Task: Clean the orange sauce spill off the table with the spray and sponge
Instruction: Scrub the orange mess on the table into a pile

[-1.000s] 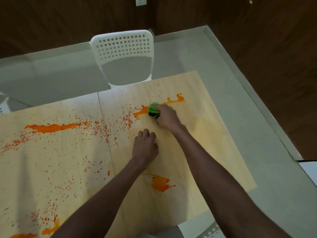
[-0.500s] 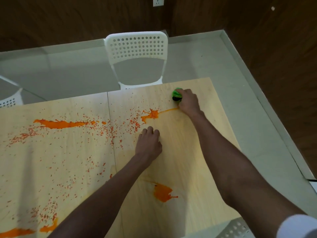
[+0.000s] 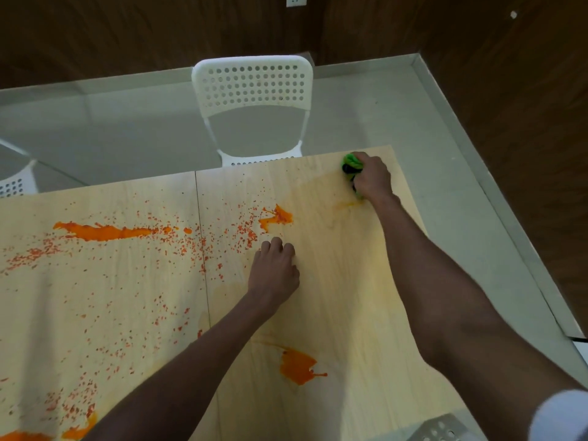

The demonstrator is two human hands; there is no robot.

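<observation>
Near the table's [image 3: 350, 313] far right corner, the green sponge [image 3: 351, 163] sits bunched in the right hand [image 3: 372, 178]. Toward the person and leftward from that corner lies an orange sauce blot [image 3: 276, 216], just beyond the left hand [image 3: 275, 272], whose curled fingers rest empty on the wood.

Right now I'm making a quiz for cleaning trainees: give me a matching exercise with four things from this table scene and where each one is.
Things:
1. sponge
2. left hand
3. chair
4. long streak

Places:
A. beyond the table's far edge
B. on the left board
C. far right corner, in the right hand
D. resting on the table mid-board, holding nothing

Pairs: 1-C, 2-D, 3-A, 4-B
</observation>
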